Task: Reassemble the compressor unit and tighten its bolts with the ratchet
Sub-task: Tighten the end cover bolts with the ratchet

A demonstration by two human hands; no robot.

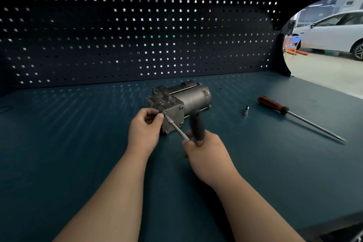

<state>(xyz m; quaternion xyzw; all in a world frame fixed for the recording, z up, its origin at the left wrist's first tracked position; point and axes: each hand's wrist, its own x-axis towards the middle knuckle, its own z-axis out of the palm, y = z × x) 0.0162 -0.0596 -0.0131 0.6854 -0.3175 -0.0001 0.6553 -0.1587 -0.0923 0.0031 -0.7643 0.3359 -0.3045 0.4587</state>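
Note:
The grey metal compressor unit lies on its side in the middle of the dark bench, its square end plate facing me. My left hand grips the plate's near left corner, thumb next to a bolt. My right hand holds the ratchet by its dark handle, which is blurred. The ratchet's thin steel extension runs up and left to the bolt at the plate's upper left corner. Other bolt heads show at the plate's right corners.
A red-and-black-handled screwdriver with a long shaft lies to the right of the unit. A small loose socket bit stands between them. A dark pegboard walls the back of the bench. A white car is parked beyond the right edge.

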